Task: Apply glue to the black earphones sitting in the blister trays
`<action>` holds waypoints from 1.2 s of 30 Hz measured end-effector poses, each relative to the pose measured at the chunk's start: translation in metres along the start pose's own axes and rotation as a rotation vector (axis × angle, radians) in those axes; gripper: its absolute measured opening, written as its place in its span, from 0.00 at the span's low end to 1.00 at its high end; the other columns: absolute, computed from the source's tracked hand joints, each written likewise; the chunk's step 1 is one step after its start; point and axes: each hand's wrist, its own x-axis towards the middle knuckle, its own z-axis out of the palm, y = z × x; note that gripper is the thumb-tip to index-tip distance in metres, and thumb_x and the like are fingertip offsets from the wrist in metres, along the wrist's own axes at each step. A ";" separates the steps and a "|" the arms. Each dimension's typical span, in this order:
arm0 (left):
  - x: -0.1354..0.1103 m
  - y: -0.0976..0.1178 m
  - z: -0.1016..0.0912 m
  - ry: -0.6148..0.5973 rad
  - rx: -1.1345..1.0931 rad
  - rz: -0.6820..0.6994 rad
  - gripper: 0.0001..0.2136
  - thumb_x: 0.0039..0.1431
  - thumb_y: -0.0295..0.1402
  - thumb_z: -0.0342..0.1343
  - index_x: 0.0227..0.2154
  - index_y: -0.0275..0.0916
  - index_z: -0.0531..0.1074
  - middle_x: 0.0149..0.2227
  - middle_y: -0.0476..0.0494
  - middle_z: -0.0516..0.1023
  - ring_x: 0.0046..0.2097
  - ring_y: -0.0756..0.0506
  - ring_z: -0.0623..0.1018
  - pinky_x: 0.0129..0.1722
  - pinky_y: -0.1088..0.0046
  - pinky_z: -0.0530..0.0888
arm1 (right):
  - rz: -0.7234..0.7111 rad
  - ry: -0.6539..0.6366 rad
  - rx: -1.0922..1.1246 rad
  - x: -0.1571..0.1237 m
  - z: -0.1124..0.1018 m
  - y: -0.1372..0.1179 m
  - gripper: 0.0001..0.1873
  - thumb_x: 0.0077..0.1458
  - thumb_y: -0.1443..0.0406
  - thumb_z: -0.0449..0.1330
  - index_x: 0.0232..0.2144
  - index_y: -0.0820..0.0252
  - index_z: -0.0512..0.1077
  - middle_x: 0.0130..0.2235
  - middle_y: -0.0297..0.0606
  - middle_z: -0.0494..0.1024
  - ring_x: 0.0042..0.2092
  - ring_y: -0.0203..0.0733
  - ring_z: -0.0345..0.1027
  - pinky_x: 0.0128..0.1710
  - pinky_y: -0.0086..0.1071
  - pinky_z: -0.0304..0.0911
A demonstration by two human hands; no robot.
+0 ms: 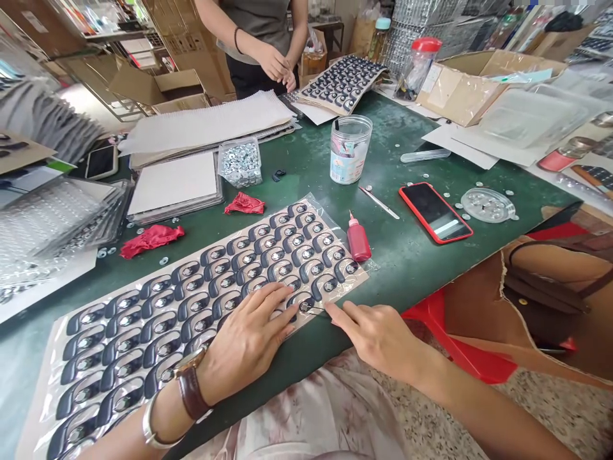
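A long card sheet [138, 279] under clear film lies across the table in front of me, bearing rows of black curved pieces with small shiny round parts in them. My left hand [249, 335] rests palm down on its near right part, fingers stretched out and apart. Just right of it, my right hand [378, 335] pinches a thin dark tool [318, 311]; most of it is hidden in the fingers. Its tip reaches a black curved piece [302, 303] at the sheet's near edge. A small red squeeze bottle [358, 239] stands by the sheet's right end.
Behind the sheet are a tub of small discs [240, 163], a clear plastic cup [350, 150] and red crumpled scraps [151, 241]. Tweezers [379, 202], a red-cased phone [435, 213] and a round clear lid [487, 205] lie right. Another person [261, 48] stands across the table.
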 end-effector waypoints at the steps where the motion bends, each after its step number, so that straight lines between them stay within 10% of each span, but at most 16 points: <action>1: 0.000 0.000 0.000 -0.001 0.004 -0.002 0.14 0.66 0.29 0.49 0.52 0.39 0.71 0.59 0.37 0.68 0.61 0.37 0.65 0.58 0.52 0.71 | -0.004 -0.006 -0.016 0.000 0.000 0.000 0.25 0.60 0.75 0.53 0.59 0.65 0.61 0.33 0.36 0.73 0.27 0.36 0.67 0.21 0.32 0.48; 36: -0.005 0.000 0.010 -0.022 -0.004 -0.040 0.14 0.68 0.32 0.47 0.53 0.41 0.69 0.61 0.39 0.65 0.64 0.37 0.62 0.58 0.52 0.70 | -0.129 -0.089 -0.137 0.015 -0.009 0.014 0.27 0.53 0.76 0.49 0.56 0.63 0.62 0.35 0.37 0.74 0.23 0.35 0.65 0.21 0.35 0.47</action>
